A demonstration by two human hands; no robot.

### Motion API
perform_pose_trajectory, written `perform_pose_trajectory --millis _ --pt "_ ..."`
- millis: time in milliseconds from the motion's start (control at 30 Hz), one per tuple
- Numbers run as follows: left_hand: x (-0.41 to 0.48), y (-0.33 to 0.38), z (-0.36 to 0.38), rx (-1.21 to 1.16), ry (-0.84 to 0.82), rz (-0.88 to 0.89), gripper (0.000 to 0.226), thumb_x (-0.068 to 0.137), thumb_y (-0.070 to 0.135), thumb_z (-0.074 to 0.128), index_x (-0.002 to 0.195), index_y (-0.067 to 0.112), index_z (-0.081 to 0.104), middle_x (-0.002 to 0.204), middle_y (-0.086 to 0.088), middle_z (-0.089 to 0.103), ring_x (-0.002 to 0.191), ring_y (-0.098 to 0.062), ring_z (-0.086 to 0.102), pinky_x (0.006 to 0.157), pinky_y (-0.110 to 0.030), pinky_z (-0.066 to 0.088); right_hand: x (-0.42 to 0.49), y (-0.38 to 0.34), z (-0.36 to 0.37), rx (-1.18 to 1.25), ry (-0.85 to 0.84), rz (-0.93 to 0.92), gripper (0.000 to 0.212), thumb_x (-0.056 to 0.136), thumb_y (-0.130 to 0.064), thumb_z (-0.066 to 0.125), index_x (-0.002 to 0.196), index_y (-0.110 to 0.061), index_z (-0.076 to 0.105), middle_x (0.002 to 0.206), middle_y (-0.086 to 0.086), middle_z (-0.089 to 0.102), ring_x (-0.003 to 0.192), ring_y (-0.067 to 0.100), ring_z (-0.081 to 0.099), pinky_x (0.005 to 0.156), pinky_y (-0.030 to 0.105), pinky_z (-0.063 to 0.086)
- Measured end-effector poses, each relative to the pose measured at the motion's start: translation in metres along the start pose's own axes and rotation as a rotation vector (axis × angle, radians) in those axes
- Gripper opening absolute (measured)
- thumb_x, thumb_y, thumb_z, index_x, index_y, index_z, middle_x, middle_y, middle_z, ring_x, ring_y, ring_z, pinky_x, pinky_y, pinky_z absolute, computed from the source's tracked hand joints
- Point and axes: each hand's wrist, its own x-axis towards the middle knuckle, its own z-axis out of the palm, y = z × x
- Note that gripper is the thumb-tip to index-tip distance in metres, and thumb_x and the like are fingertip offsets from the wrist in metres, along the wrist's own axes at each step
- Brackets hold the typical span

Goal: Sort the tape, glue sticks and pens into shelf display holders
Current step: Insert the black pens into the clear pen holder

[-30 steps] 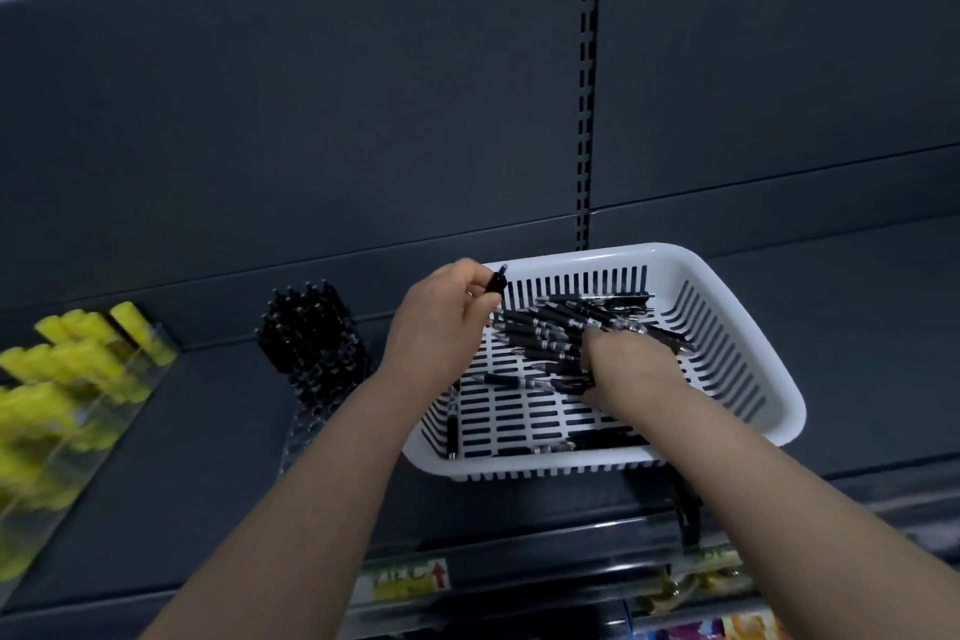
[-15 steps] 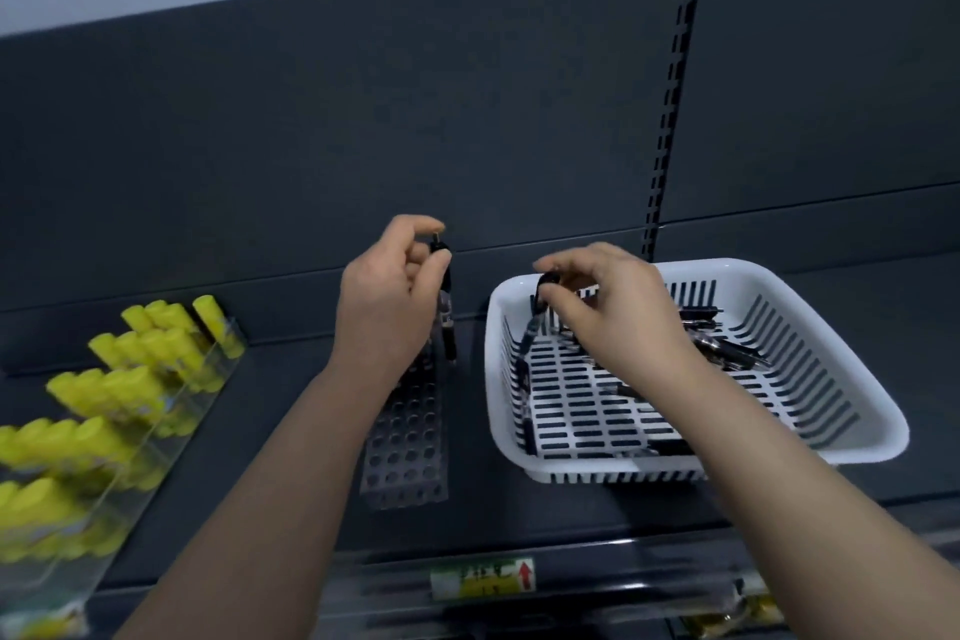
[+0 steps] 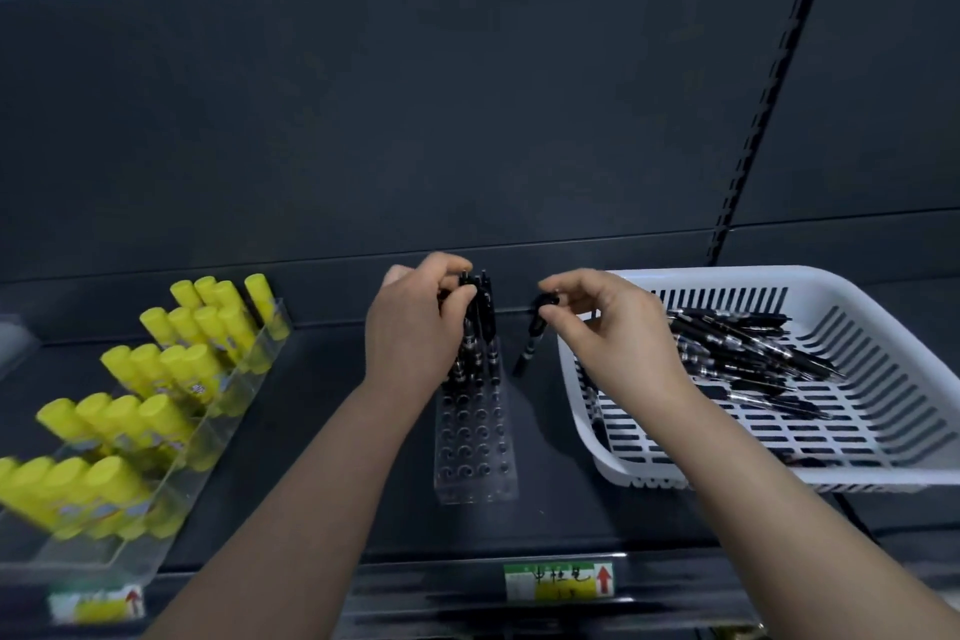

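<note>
A clear pen holder (image 3: 475, 452) with rows of holes stands on the dark shelf, with several black pens (image 3: 480, 322) upright in its far rows. My left hand (image 3: 413, 327) pinches the top of one of those pens at the holder's back. My right hand (image 3: 608, 322) pinches a black pen (image 3: 530, 340) by its upper end, hanging tip-down just right of the holder. A white slotted basket (image 3: 883, 379) at the right holds several loose black pens (image 3: 748, 353).
A clear tiered holder (image 3: 156, 437) full of yellow glue sticks (image 3: 156, 369) stands at the left. The dark back panel rises behind. Price labels (image 3: 558, 582) sit on the shelf's front edge.
My left hand carried its pen from the basket to the holder's far rows. My right hand lifted a pen out of the basket and moved it left beside the holder.
</note>
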Motion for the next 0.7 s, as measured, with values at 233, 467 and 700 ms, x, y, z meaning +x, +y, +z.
perform_pose_trajectory --millis 233,467,700 --pt "0.002 -0.009 0.002 -0.015 -0.051 0.004 0.019 0.087 0.025 0.066 0.106 0.026 0.066 0.082 0.015 0.061 0.092 -0.002 0.045 0.068 -0.014 0.035 0.000 0.001 0.013 -0.049 0.010 0.008 0.017 0.085 -0.017 0.068 0.099 -0.025 0.070 0.081 -0.013 0.062 0.079 0.000 0.062 0.071 0.013 0.050" --pt "-0.005 -0.014 0.007 0.159 -0.025 0.136 0.016 0.078 0.029 0.074 0.093 0.022 0.071 0.089 0.007 0.065 0.095 -0.019 0.050 0.073 -0.040 0.049 0.002 -0.001 0.020 -0.067 0.030 0.008 0.018 0.083 -0.019 0.070 0.099 -0.028 0.068 0.080 -0.014 0.062 0.079 0.001 0.061 0.072 0.013 0.049" --pt "-0.009 -0.022 0.006 0.294 0.024 0.294 0.020 0.073 0.031 0.079 0.091 0.022 0.076 0.086 0.005 0.063 0.088 -0.022 0.053 0.066 -0.032 0.041 0.005 -0.004 0.025 -0.043 0.019 0.010 0.018 0.083 -0.019 0.070 0.099 -0.028 0.068 0.080 -0.015 0.063 0.078 -0.001 0.061 0.069 0.008 0.046"
